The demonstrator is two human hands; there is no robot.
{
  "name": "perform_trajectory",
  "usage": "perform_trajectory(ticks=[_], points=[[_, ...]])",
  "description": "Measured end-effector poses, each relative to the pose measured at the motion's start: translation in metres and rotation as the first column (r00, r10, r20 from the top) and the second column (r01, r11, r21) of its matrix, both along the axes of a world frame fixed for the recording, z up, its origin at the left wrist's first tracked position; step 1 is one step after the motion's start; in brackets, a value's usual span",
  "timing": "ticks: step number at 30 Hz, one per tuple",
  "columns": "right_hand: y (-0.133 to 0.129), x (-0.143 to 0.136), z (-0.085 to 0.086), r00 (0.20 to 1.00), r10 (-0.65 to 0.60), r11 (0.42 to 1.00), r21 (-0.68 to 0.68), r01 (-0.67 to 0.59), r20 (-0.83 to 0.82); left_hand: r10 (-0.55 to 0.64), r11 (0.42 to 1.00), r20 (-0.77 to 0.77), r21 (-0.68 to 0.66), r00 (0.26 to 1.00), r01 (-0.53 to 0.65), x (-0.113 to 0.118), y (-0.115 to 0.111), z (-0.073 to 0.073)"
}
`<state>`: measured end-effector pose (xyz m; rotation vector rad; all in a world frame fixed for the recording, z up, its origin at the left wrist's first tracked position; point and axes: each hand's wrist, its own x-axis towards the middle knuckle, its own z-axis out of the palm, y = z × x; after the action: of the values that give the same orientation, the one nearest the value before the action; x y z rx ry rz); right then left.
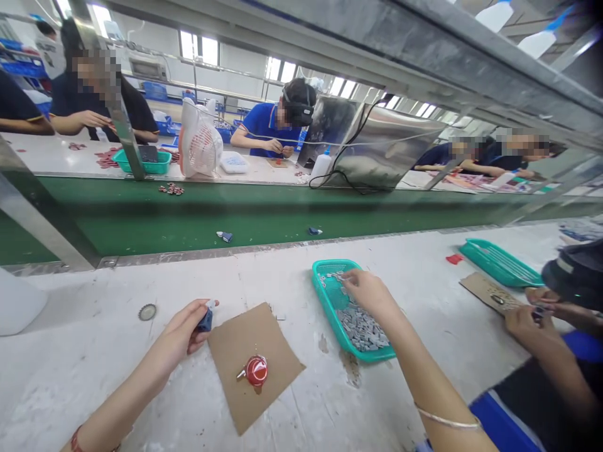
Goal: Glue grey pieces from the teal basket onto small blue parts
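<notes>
Between the thumb and fingers of my left hand (181, 328) is a small dark blue piece (205, 321) with a pale tip pointing up. This hand is closed, just left of a square of brown cardboard (235, 342). On the cardboard sits a small round red cap or dish (257, 370) with a glossy surface and a short metallic piece at its side. My right hand (367, 290) reaches into a green plastic basket (325, 314) of small grey pieces (362, 326). Its fingers are pinched by pieces near the far end; what they hold is too small to tell.
A bottle cap (147, 312) lies left of my left hand. Beyond the table edge, a green belt (268, 220) carries two small blue pieces. At right, a co-worker's hands (532, 320) work near another green basket (499, 263). A metal post (51, 213) stands at left; a shelf hangs overhead.
</notes>
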<state>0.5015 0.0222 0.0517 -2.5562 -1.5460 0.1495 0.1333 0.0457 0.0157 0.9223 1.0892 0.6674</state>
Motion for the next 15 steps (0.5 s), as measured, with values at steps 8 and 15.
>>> perform_trajectory(ticks=[8, 15], points=[[0.0, 0.03, -0.039, 0.978, 0.133, 0.989, -0.081, -0.121, 0.16, 0.065, 0.997, 0.066, 0.037, 0.996, -0.067, -0.013, -0.041, 0.012], [0.001, 0.038, -0.049, 0.952, 0.256, 0.964, 0.025, -0.264, 0.167, 0.285, 0.958, 0.206, -0.092, 0.936, -0.272, -0.028, -0.091, -0.026]])
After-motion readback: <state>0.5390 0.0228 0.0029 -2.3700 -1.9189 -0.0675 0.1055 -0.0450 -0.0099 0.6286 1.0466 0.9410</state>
